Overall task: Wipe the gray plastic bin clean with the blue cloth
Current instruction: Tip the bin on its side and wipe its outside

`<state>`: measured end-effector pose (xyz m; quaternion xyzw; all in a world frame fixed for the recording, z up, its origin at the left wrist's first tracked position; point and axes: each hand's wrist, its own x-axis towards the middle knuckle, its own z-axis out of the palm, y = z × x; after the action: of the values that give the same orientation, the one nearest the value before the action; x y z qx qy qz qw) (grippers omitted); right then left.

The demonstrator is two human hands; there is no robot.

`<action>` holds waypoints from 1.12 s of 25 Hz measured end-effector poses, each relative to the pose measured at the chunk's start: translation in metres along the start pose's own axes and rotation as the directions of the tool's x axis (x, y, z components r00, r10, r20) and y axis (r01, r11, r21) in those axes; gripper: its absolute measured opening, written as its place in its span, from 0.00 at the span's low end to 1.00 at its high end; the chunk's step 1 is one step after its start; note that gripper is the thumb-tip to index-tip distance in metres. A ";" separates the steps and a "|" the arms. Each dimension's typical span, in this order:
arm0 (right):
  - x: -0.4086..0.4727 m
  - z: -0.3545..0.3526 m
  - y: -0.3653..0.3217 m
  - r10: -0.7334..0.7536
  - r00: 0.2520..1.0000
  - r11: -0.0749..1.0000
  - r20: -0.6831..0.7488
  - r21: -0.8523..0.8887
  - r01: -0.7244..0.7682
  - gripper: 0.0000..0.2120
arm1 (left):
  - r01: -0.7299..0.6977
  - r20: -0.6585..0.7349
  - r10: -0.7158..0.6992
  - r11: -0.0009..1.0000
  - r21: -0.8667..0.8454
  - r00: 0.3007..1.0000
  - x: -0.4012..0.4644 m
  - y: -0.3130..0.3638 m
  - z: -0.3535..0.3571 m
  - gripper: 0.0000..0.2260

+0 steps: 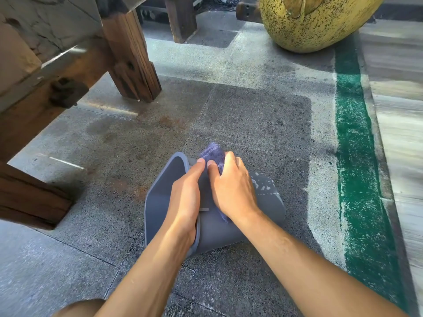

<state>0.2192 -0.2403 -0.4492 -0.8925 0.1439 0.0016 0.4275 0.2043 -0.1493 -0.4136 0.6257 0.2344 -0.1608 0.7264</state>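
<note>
Gray plastic bin (229, 229) lies on its side on the floor, mouth leftward, long axis left–right. Left hand (185, 197) grips its rim; right hand (231, 186) presses the bunched blue cloth (214, 155) onto the upturned wall.

cloth (214, 156) mostly under R hand (231, 186) | bin (160, 202) interior unseen (mouth faces left)

Head view: looking forward and down from above, close over both forearms.
Facing: taking in the stone floor (251, 115) ahead.
Shared views: being only one.
</note>
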 end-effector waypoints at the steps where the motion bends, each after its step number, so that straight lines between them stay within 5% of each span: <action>1: 0.001 0.000 0.002 -0.001 1.000 1.000 -0.002 -0.001 0.001 0.17 | 0.011 -0.007 -0.011 1.000 0.007 1.000 0.001 0.000 -0.002 0.17; 28: 0.040 0.012 0.059 0.072 0.996 0.995 -0.053 -0.067 -0.075 0.19 | 0.030 -0.108 -0.014 0.989 0.142 0.994 0.026 0.000 -0.036 0.07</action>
<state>0.2441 -0.2759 -0.5070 -0.9005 0.1873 -0.0004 0.3925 0.2207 -0.1125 -0.4315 0.6815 0.2674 -0.1517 0.6641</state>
